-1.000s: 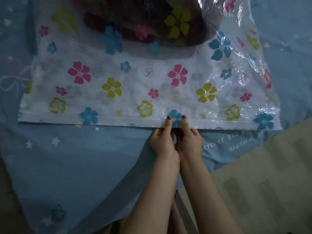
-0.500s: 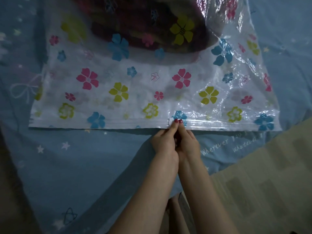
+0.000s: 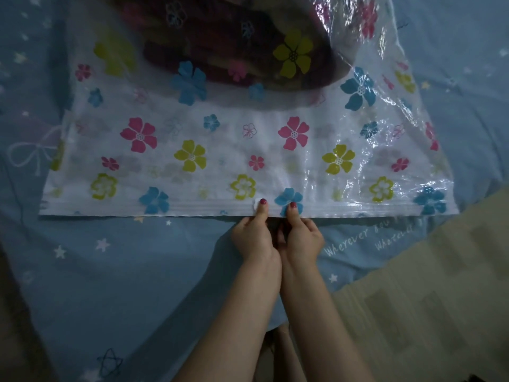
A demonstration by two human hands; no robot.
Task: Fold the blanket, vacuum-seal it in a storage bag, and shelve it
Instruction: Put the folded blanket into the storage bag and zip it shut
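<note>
So the blanket (image 3: pixel 234 48) is folded and already sitting deep in the far end of the bag (image 3: pixel 192 150), dark red lump under the flowery plastic. I'm on the sealing bit now. The bag lies flat on the bed with its zip strip (image 3: pixel 110 208) along the near edge, facing me. Both my hands are at the middle of that strip, side by side and nearly touching. My left hand (image 3: pixel 254 235) has the thumb pressed down on top, right on a small white thing that I reckon is the slider clip (image 3: pixel 257 204), other fingers curled under the edge. My right hand (image 3: pixel 301 235) pinches the strip the same way just beside it.

Next I'd guess it needs running out along the strip to each end, pressing firmly, since any gap will leak air later.

Underneath is a blue sheet (image 3: pixel 137 271) with stars and some white lettering. Pale floor (image 3: pixel 427 285) shows at the right. Room's pretty dim.
</note>
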